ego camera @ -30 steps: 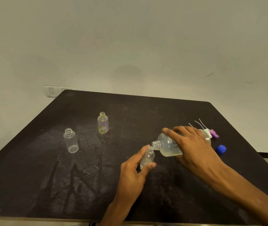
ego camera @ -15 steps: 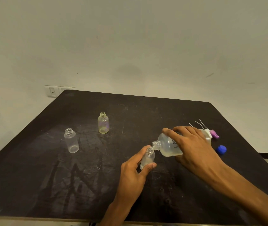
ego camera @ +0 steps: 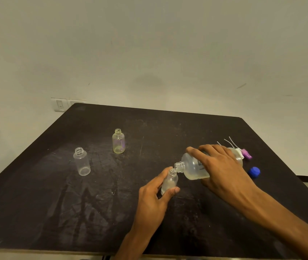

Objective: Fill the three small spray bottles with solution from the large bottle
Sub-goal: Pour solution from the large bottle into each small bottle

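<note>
A scuffed, matte black table (ego camera: 55, 203) fills the scene. The right hand (ego camera: 222, 171) grips a tipped, translucent plastic large bottle (ego camera: 192, 168), its neck touching the mouth of a small clear bottle (ego camera: 170, 182) that the left hand (ego camera: 153, 199) pinches near the middle. Two uncapped round small bottles, one yellowish (ego camera: 118, 141) and one clear (ego camera: 81, 161), stand far left. A blue ribbed cap (ego camera: 254, 172) lies right.
</note>
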